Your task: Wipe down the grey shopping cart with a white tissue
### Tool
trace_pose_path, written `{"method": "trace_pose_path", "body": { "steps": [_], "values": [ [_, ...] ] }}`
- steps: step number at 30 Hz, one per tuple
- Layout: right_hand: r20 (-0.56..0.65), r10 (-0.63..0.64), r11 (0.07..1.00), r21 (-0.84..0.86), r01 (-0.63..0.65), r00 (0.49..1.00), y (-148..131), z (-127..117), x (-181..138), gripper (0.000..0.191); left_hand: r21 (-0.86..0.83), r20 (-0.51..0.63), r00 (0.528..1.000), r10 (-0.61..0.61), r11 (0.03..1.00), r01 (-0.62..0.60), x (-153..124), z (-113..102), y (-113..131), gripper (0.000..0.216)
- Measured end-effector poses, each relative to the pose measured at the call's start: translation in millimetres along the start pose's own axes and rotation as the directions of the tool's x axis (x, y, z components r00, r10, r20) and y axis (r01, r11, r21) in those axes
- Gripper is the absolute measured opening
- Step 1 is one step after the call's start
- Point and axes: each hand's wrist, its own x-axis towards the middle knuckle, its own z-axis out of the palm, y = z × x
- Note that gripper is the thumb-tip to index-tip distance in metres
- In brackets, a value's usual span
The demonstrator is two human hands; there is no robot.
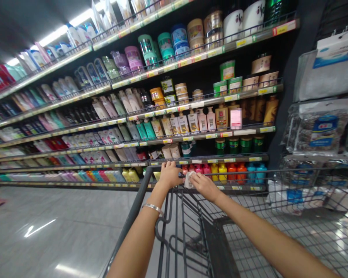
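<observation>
A dark wire shopping cart (201, 216) stands in front of me, and both my arms reach over it to its far side. My left hand (170, 175), with a silver bangle on the wrist, has its fingers bent over the cart's rim. Just to the right, my right hand (205, 186) pinches a crumpled white wipe (189, 180) against the cart's wire near the same rim. The two hands are close together but apart. The wipe's lower part hangs below the right fingertips.
Long store shelves (174, 141) hold rows of bottles, tubs and jars beyond the cart. Bright bottles (222, 173) line the bottom shelf behind my hands. Packaged scourers (321, 127) hang at the right. Grey shiny floor (60, 227) extends to the left.
</observation>
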Motion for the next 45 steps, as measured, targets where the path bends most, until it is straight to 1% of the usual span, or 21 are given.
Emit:
{"method": "trace_pose_path", "body": {
  "steps": [3, 7, 9, 11, 14, 17, 20, 22, 24, 26, 30, 34, 37, 42, 45],
  "values": [
    [0.035, -0.029, 0.999, -0.026, 0.03, 0.999, -2.2, 9.8, -8.6, 0.02, 0.033, 0.019, 1.0, 0.005, 0.999, -0.006, 3.0, -3.1, 2.0, 0.039],
    [0.105, -0.024, 0.999, -0.027, 0.027, 0.994, -5.6, 25.5, -43.4, 0.019, 0.052, 0.01, 1.0, 0.0, 0.999, -0.001, 5.8, -2.3, 2.1, 0.03],
    [0.146, 0.007, 0.999, -0.033, -0.002, 0.989, -6.5, 33.0, -66.1, 0.018, 0.048, 0.001, 1.0, -0.001, 0.999, 0.001, 6.3, -0.5, 1.2, 0.027],
    [0.183, 0.075, 0.997, -0.047, -0.067, 0.98, -7.1, 38.1, -86.6, 0.02, 0.041, -0.007, 1.0, 0.0, 0.999, 0.001, 6.5, 1.7, 0.0, 0.026],
    [0.208, 0.142, 0.99, -0.036, -0.137, 0.968, -7.8, 37.0, -101.1, 0.024, 0.035, -0.012, 1.0, -0.006, 0.999, 0.007, 6.8, 4.3, -1.0, 0.025],
    [0.16, 0.111, 0.994, 0.003, -0.113, 0.981, -6.9, 24.3, -89.7, 0.023, 0.035, -0.016, 1.0, -0.013, 0.999, 0.014, 7.1, 5.5, -1.0, 0.024],
    [0.038, 0.065, 0.998, 0.02, -0.066, 0.997, -3.4, 8.1, -62.2, 0.023, 0.033, -0.018, 1.0, -0.01, 0.999, 0.01, 7.0, 5.3, -0.6, 0.025],
    [-0.032, 0.054, 0.998, 0.019, -0.053, 0.998, -0.4, 1.0, -43.3, 0.024, 0.032, -0.024, 1.0, -0.006, 0.999, 0.006, 6.5, 5.1, -0.2, 0.026],
    [-0.055, 0.048, 0.999, 0.013, -0.047, 0.997, 2.0, -1.1, -28.5, 0.023, 0.03, -0.031, 1.0, -0.004, 1.0, 0.005, 6.0, 5.2, 0.0, 0.025],
    [-0.032, 0.036, 0.999, 0.001, -0.036, 0.999, 3.0, 1.3, -20.0, 0.022, 0.028, -0.036, 0.999, -0.005, 1.0, 0.006, 5.5, 5.8, -0.1, 0.024],
    [0.041, 0.043, 0.999, -0.024, -0.042, 0.998, 0.9, 12.0, -21.0, 0.021, 0.023, -0.04, 0.999, -0.011, 1.0, 0.012, 5.6, 8.2, -0.8, 0.024],
    [0.028, 0.073, 0.997, -0.015, -0.073, 0.997, -2.7, 19.7, -30.4, 0.025, 0.021, -0.046, 0.999, -0.018, 1.0, 0.019, 5.6, 9.5, -1.0, 0.024],
    [0.025, 0.117, 0.993, -0.017, -0.117, 0.993, -4.6, 22.2, -34.2, 0.023, 0.025, -0.051, 0.999, -0.02, 0.999, 0.022, 5.1, 8.4, -0.2, 0.025],
    [0.016, 0.155, 0.987, -0.035, -0.154, 0.988, -6.0, 22.1, -37.9, 0.021, 0.03, -0.053, 0.998, -0.019, 0.999, 0.021, 4.7, 5.5, 1.9, 0.025],
    [0.05, 0.159, 0.986, -0.053, -0.156, 0.986, -5.3, 19.1, -41.3, 0.02, 0.029, -0.051, 0.999, -0.015, 0.999, 0.016, 4.7, 4.8, 2.5, 0.026]
  ]
}}
